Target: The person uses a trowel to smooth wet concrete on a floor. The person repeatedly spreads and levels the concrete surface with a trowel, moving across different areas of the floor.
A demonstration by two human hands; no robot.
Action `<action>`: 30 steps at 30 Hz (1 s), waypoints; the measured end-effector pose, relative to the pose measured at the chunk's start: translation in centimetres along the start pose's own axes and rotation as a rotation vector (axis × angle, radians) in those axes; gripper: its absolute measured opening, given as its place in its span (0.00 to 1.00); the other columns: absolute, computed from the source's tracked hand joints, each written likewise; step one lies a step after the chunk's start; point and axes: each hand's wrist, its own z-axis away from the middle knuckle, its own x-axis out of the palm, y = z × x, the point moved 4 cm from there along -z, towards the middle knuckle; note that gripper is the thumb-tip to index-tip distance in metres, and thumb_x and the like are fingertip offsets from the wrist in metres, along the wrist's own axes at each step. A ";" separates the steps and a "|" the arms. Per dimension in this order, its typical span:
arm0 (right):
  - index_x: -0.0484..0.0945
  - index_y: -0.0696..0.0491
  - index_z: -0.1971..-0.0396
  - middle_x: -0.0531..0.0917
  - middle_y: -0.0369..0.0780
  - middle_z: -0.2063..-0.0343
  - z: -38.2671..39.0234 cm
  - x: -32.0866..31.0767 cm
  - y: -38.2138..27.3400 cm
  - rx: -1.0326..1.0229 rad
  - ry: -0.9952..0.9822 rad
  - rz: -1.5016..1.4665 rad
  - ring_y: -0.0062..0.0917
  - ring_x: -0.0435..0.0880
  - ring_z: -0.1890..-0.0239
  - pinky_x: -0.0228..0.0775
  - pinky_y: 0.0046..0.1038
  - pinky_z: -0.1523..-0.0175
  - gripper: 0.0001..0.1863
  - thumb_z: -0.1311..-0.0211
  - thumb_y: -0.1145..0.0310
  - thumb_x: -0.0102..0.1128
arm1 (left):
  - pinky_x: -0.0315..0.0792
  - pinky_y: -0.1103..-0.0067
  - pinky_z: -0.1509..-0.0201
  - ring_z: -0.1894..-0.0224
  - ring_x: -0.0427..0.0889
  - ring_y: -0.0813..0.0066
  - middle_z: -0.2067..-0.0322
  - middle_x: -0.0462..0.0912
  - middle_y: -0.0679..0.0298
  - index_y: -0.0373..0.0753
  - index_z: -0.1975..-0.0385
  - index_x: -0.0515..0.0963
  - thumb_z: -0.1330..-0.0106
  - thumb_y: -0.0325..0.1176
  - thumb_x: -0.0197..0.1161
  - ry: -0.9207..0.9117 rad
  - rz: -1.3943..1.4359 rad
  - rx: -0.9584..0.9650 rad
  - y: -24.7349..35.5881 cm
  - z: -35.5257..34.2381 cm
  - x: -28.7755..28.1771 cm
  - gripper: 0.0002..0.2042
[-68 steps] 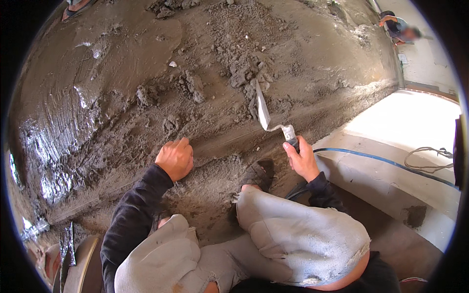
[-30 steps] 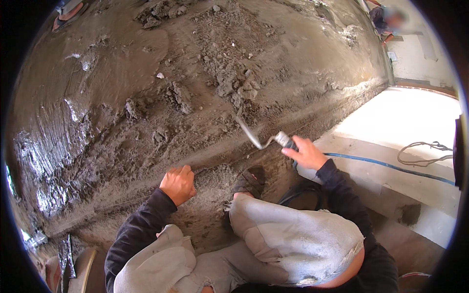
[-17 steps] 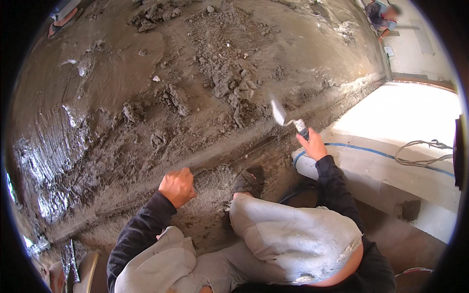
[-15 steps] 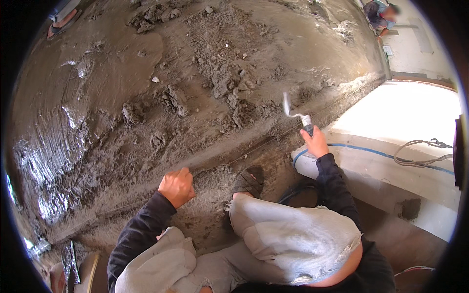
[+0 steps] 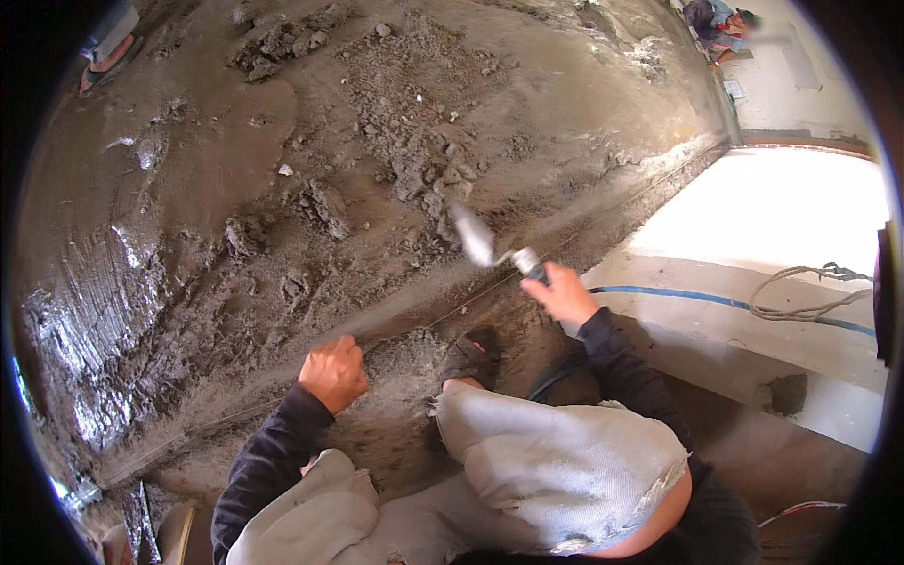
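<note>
My right hand (image 5: 561, 294) grips the dark handle of a trowel (image 5: 476, 235); its silvery blade, blurred by motion, hangs over the rough grey mortar (image 5: 315, 207) at a loose heap. My left hand (image 5: 331, 372) is curled closed at the near edge of the mortar bed, beside a thin taut string (image 5: 202, 426) running along that edge. What, if anything, is inside those fingers is hidden.
Another person (image 5: 716, 26) crouches at the far right; another's sandalled foot (image 5: 108, 71) is top left. Right lie a white ledge (image 5: 753, 207), blue hose (image 5: 678, 291) and coiled cord (image 5: 805, 297). My knees and sandal fill the bottom; a dark metal tool (image 5: 141, 518) lies lower left.
The trowel and my right hand have swung leftward and nearer since half a second ago. My left hand stays curled and sits slightly lower in the picture; the whole view has shifted a little.
</note>
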 end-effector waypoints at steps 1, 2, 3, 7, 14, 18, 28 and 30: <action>0.74 0.62 0.67 0.80 0.52 0.79 -0.2 -0.9 1.2 0.072 0.032 0.000 0.43 0.81 0.73 0.72 0.38 0.66 0.25 0.40 0.50 0.60 | 0.71 0.66 0.73 0.74 0.76 0.57 0.76 0.70 0.58 0.37 0.81 0.69 0.59 0.25 0.62 0.017 0.012 -0.003 0.0 0.0 -0.1 0.08; 0.73 0.63 0.66 0.80 0.49 0.80 -0.2 -1.6 2.3 0.148 0.066 0.005 0.38 0.82 0.77 0.72 0.36 0.69 0.25 0.39 0.51 0.60 | 0.72 0.66 0.72 0.74 0.76 0.57 0.76 0.70 0.58 0.37 0.81 0.69 0.59 0.24 0.62 0.019 0.014 0.010 0.1 -0.3 0.1 0.08; 0.73 0.63 0.65 0.79 0.47 0.81 -0.4 -1.6 0.4 0.158 0.044 -0.101 0.35 0.81 0.79 0.72 0.34 0.72 0.25 0.39 0.51 0.59 | 0.72 0.66 0.72 0.74 0.76 0.58 0.76 0.70 0.58 0.37 0.81 0.70 0.58 0.24 0.62 0.016 0.003 0.000 0.0 -0.1 -0.1 0.08; 0.66 0.62 0.65 0.75 0.38 0.87 0.9 0.4 -8.3 0.079 -0.075 -0.362 0.22 0.76 0.88 0.69 0.28 0.83 0.25 0.35 0.51 0.56 | 0.72 0.67 0.72 0.74 0.76 0.59 0.75 0.70 0.58 0.36 0.80 0.70 0.56 0.24 0.61 0.125 -0.052 -0.023 -0.3 0.2 -0.5 0.06; 0.65 0.66 0.66 0.78 0.57 0.82 -0.7 8.7 -14.7 -0.403 -0.118 -0.033 0.48 0.81 0.81 0.71 0.41 0.78 0.25 0.35 0.54 0.53 | 0.72 0.69 0.67 0.68 0.76 0.61 0.71 0.70 0.59 0.36 0.73 0.72 0.52 0.26 0.62 0.133 -0.150 -0.052 -0.3 0.4 -0.5 0.08; 0.67 0.67 0.67 0.78 0.57 0.82 -2.4 6.7 -12.5 -0.348 -0.114 0.060 0.49 0.81 0.79 0.73 0.41 0.76 0.25 0.35 0.53 0.53 | 0.71 0.67 0.61 0.63 0.75 0.58 0.65 0.71 0.56 0.35 0.64 0.73 0.51 0.26 0.63 0.178 -0.088 -0.065 0.7 1.4 -2.2 0.13; 0.69 0.65 0.68 0.79 0.60 0.74 -5.4 -0.6 -5.4 -0.090 0.113 0.290 0.56 0.80 0.69 0.72 0.47 0.63 0.24 0.38 0.54 0.57 | 0.74 0.69 0.62 0.65 0.78 0.58 0.66 0.76 0.57 0.36 0.64 0.74 0.53 0.24 0.64 0.183 0.115 0.006 0.5 11.0 -2.8 0.14; 0.71 0.67 0.69 0.79 0.62 0.74 -4.5 -1.2 -6.3 -0.046 0.120 0.226 0.56 0.80 0.66 0.72 0.46 0.61 0.26 0.38 0.52 0.57 | 0.72 0.70 0.72 0.75 0.77 0.61 0.76 0.75 0.60 0.38 0.74 0.73 0.54 0.22 0.64 0.245 0.152 -0.064 0.2 14.3 -2.6 0.08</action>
